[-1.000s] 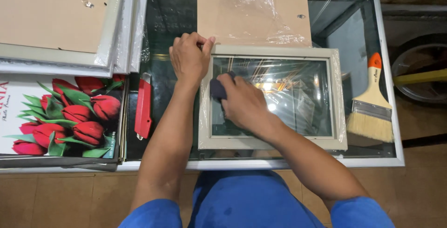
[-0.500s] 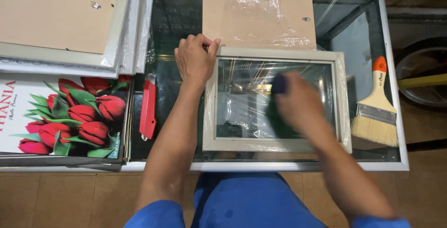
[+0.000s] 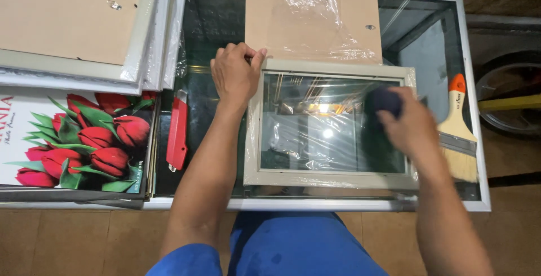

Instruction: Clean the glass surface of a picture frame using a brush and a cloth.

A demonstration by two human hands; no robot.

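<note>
While the left hand (image 3: pixel 235 74) pressed flat on the upper left corner of a pale grey rectangular picture frame with a glass pane (image 3: pixel 332 125), its fingers spread and curled over the frame's top edge, the right hand (image 3: pixel 410 125) lay over the right part of the pane with its grip closed around a dark blue wad of cloth (image 3: pixel 383 100), which touched the glass near the frame's upper right corner. That hand appeared blurred. Thin clear plastic film clung to the frame and wrinkled over the pane. The frame lay flat on a glass-topped worktop with a white metal rim (image 3: pixel 315 203), near its front edge and roughly central. Behind the frame, touching its top edge, lay a brown hardboard backing panel (image 3: pixel 313 21) partly covered by crumpled clear film. A red utility knife (image 3: pixel 177 131) lay on the glass just left of the left forearm, parallel to the frame's left side. A flat paintbrush with an orange-tipped wooden handle and pale bristles (image 3: pixel 457 130) lay just right of the frame, beside the right hand, bristles pointing toward the person. On the left end of the worktop rested a printed picture of red tulips with green leaves (image 3: pixel 79 139), and behind it a stack of pale frames lying face down with brown backing boards (image 3: pixel 70 19). Blue trousers (image 3: pixel 293 245) showed below the worktop's front edge, over a tan tiled floor (image 3: pixel 73 242).
</note>
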